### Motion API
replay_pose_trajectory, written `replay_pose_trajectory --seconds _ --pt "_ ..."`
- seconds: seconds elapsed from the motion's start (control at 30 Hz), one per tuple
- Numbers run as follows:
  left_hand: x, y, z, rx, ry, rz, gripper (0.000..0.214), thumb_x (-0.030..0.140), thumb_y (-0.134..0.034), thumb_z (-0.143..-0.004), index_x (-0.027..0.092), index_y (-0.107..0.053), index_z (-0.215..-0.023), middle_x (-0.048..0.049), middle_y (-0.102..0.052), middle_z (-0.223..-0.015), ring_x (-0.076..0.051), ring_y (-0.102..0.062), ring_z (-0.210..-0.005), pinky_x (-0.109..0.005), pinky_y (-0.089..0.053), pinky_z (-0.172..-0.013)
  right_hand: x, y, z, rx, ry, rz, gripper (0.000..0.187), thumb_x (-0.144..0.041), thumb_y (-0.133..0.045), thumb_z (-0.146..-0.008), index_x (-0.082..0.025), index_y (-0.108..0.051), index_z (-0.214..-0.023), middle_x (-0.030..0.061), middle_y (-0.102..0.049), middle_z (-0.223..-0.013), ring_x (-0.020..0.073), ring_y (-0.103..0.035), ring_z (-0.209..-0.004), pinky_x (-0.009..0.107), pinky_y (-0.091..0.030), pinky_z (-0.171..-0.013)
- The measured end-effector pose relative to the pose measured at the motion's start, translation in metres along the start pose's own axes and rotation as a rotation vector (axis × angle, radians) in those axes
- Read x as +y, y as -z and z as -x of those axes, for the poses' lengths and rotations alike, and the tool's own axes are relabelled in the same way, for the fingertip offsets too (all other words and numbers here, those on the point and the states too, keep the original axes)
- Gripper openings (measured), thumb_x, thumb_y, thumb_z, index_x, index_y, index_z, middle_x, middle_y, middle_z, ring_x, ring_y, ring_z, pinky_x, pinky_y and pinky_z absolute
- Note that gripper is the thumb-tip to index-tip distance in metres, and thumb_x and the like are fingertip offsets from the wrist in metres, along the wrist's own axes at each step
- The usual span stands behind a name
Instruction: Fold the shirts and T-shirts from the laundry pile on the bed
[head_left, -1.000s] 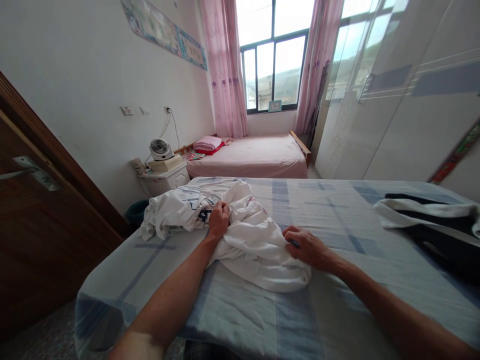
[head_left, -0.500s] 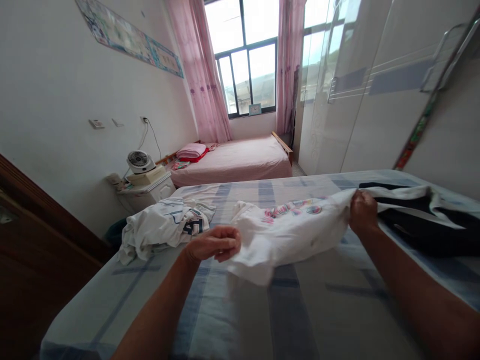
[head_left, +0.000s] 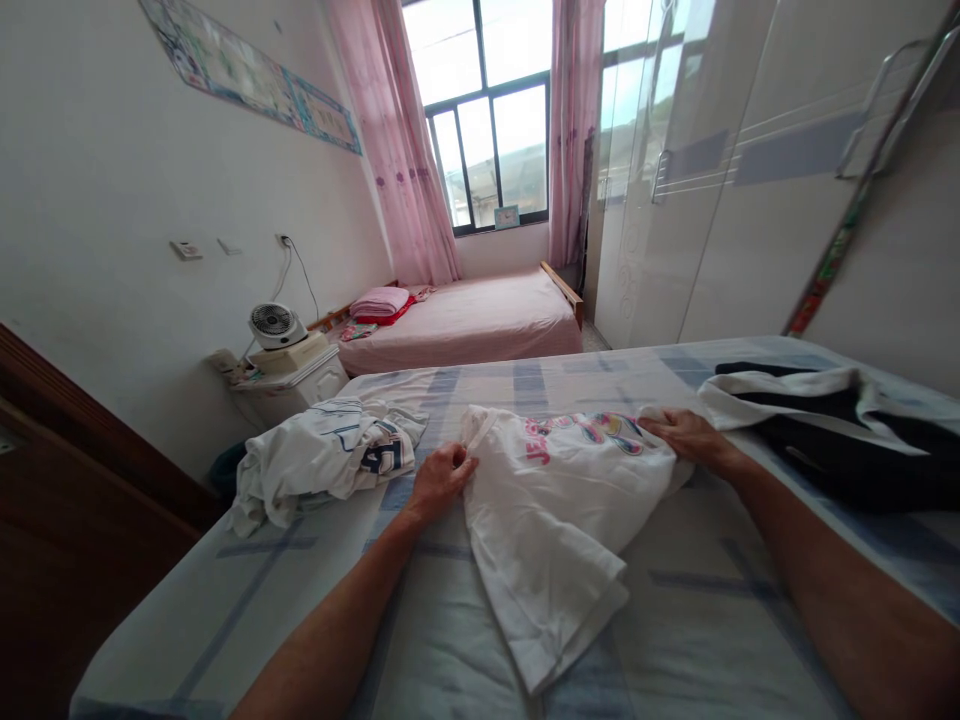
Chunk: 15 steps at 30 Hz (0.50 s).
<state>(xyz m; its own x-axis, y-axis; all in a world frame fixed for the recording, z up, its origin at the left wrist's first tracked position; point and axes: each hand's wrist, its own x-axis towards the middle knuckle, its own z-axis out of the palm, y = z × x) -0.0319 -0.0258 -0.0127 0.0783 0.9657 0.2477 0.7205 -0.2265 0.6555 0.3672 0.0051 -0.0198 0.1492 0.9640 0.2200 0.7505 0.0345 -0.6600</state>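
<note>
A white T-shirt (head_left: 559, 510) with a pink and multicoloured print lies spread on the blue checked bed sheet (head_left: 697, 610). My left hand (head_left: 441, 480) pinches its left shoulder edge, fingers closed on the cloth. At the shirt's right shoulder, my right hand (head_left: 684, 432) presses down with its fingers curled over the fabric. The shirt's lower part is creased and folded toward me.
A crumpled white garment with blue lettering (head_left: 322, 460) lies at the left of the bed. A black and white garment (head_left: 832, 420) lies at the right. Beyond stand a pink bed (head_left: 480, 320), a nightstand with a small fan (head_left: 276, 325), and wardrobe doors (head_left: 750, 170).
The T-shirt was pulled out of the white pile, held up stretched between both hands, and now lies flat on the bed with print facing up. Both hands came down with it.
</note>
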Motion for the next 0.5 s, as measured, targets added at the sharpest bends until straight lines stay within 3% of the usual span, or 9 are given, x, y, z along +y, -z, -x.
replay_pose_trajectory --seconds 0.07,0.17,0.27,0.33,0.4,0.5 --pt "0.008 0.005 -0.001 0.006 0.074 0.239 0.026 0.039 -0.057 -0.075 0.018 -0.049 -0.062 0.0039 -0.048 -0.057 -0.011 -0.046 -0.056 -0.023 -0.035 -0.055 -0.011 0.002 0.005 0.020 -0.077 -0.057 0.030 -0.047 -0.058 -0.072 -0.019 -0.065 -0.066 0.0018 -0.063 -0.060 0.0188 -0.058 -0.062 0.030 -0.043 -0.060" --pt "0.026 0.024 -0.009 0.003 0.165 0.673 0.032 0.045 -0.063 -0.070 0.018 -0.045 -0.065 0.0069 -0.044 -0.055 -0.007 -0.040 -0.048 -0.019 -0.031 -0.047 -0.034 0.016 0.006 0.251 -0.097 -0.279 0.028 -0.047 -0.056 -0.074 -0.019 -0.061 -0.072 0.0007 -0.060 -0.064 0.0168 -0.054 -0.063 0.029 -0.041 -0.059" --pt "0.049 0.055 -0.022 0.098 0.082 0.972 0.031 0.037 -0.071 -0.065 0.018 -0.045 -0.068 0.0076 -0.046 -0.055 -0.006 -0.040 -0.046 -0.017 -0.031 -0.044 -0.062 0.044 0.003 0.521 -0.056 -0.400 0.029 -0.049 -0.051 -0.078 -0.021 -0.055 -0.074 -0.0008 -0.056 -0.066 0.0148 -0.049 -0.062 0.029 -0.040 -0.058" --pt "0.062 0.076 -0.027 0.182 -0.025 1.094 0.029 0.029 -0.071 -0.063 0.018 -0.044 -0.067 0.0070 -0.048 -0.057 -0.006 -0.043 -0.049 -0.016 -0.034 -0.046 -0.077 0.067 0.003 0.636 -0.057 -0.518 0.026 -0.049 -0.053 -0.078 -0.024 -0.053 -0.075 -0.0011 -0.055 -0.068 0.0152 -0.048 -0.063 0.029 -0.041 -0.057" --pt "0.065 0.094 -0.023 0.203 -0.093 1.151 0.028 0.022 -0.070 -0.060 0.018 -0.043 -0.067 0.0064 -0.050 -0.061 -0.006 -0.046 -0.053 -0.015 -0.037 -0.049 -0.083 0.087 0.011 0.574 -0.069 -0.693 0.023 -0.048 -0.059 -0.074 -0.026 -0.055 -0.077 -0.0009 -0.057 -0.071 0.0162 -0.051 -0.063 0.030 -0.043 -0.056" --pt "0.043 0.111 0.001 0.053 -0.058 1.092 0.025 0.016 -0.068 -0.059 0.019 -0.047 -0.073 0.0060 -0.051 -0.065 -0.007 -0.046 -0.054 -0.015 -0.037 -0.048 -0.069 0.107 0.039 0.175 -0.062 -0.763 0.029 -0.050 -0.067 -0.065 -0.028 -0.062 -0.084 0.0008 -0.064 -0.077 0.0182 -0.058 -0.064 0.030 -0.049 -0.054"
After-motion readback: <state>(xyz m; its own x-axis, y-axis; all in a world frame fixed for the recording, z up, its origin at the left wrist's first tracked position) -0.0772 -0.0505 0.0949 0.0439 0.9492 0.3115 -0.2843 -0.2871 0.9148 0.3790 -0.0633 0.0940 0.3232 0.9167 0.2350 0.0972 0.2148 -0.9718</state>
